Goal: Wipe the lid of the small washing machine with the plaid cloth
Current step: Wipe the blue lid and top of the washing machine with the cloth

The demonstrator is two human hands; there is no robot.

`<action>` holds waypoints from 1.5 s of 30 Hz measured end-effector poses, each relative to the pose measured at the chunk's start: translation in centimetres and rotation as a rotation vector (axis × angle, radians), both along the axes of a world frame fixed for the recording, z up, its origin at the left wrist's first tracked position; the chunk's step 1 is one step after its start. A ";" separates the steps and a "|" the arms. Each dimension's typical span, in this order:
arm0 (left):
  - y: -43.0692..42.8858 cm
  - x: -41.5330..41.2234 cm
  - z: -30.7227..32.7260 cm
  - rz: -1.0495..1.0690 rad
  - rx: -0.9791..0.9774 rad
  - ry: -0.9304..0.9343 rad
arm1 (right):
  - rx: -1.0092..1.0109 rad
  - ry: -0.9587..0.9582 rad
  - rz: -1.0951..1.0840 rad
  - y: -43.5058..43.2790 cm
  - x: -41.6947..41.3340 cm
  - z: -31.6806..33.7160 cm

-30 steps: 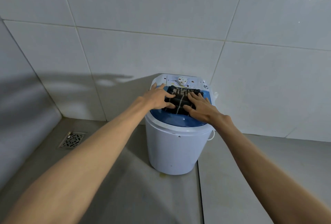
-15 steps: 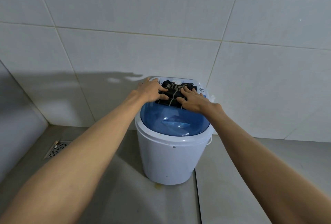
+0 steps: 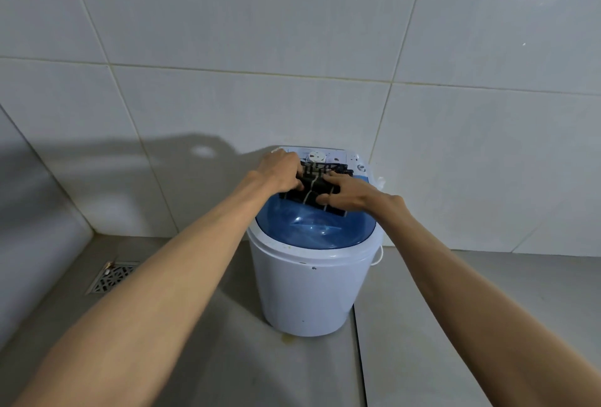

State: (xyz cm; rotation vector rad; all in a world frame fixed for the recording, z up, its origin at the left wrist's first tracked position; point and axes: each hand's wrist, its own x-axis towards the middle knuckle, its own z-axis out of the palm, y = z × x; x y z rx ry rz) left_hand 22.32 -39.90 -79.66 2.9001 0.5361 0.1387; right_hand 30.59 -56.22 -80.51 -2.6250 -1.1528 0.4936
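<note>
Vs half a sec ago: plaid cloth [image 3: 314, 190] has slid back toward the near side, off the white control panel [image 3: 328, 156] and onto the far part of the blue see-through lid [image 3: 312, 227], so the timer dial [image 3: 316, 156] shows again. Looks like the return stroke of a back-and-forth wipe; far strip is getting covered, near half of lid prob. not yet reached.

Left hand [image 3: 282, 171] is curled over the cloth's left edge, fingers bent and gripping it. Right hand [image 3: 349, 196] lies flatter, fingers spread and pressing the cloth down on its right side.

Hard to see: cloth's underside and contact w/ lid, left fingertips tucked under fabric. Panel labels too small to read. Washer tub [image 3: 309, 289] sits on grey floor near the tiled wall; floor drain [image 3: 112, 276] far to its left.
</note>
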 end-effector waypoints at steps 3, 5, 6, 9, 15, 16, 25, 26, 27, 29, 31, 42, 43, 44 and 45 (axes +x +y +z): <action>-0.1 -0.1 0.4 -0.021 0.029 -0.010 | 0.044 -0.134 0.003 0.1 0.0 1.0; -0.1 0.2 0.4 -0.021 0.049 -0.057 | 0.058 -0.269 0.001 0.8 0.0 1.2; 0.0 0.4 0.7 -0.019 0.056 -0.084 | 0.076 -0.298 -0.009 1.1 0.2 1.4; 0.8 1.4 2.5 -0.006 0.069 -0.198 | 0.208 -0.358 -0.043 1.9 1.6 3.2; 2.1 4.1 5.9 0.015 0.092 -0.385 | 0.408 -0.444 -0.099 3.6 4.6 5.3; 2.5 4.5 5.5 0.024 0.070 -0.315 | 0.384 -0.381 -0.092 3.7 5.0 4.7; 3.5 6.7 2.1 -0.047 -0.179 0.031 | 0.187 -0.166 0.086 4.5 6.7 1.3; 3.5 6.9 1.9 -0.058 -0.190 0.061 | 0.165 -0.153 0.080 4.7 6.8 1.2; 3.5 7.0 1.7 -0.068 -0.188 0.077 | 0.153 -0.156 0.075 4.8 6.8 1.1; 3.6 7.1 1.2 -0.066 -0.187 0.044 | 0.169 -0.196 0.066 4.9 6.7 1.0; 3.4 6.9 0.9 -0.042 -0.165 -0.033 | 0.216 -0.240 0.046 5.0 6.7 0.8; 1.3 4.0 -1.1 0.025 -0.086 -0.175 | 0.281 -0.283 0.056 3.8 3.9 -0.4; 1.2 3.8 -1.0 0.034 -0.095 -0.163 | 0.276 -0.284 0.065 3.7 3.6 -0.4; 1.3 3.6 -1.0 0.042 -0.113 -0.150 | 0.273 -0.281 0.069 3.6 3.4 -0.4; 1.3 3.4 -0.9 0.043 -0.131 -0.133 | 0.269 -0.270 0.064 3.5 3.1 -0.3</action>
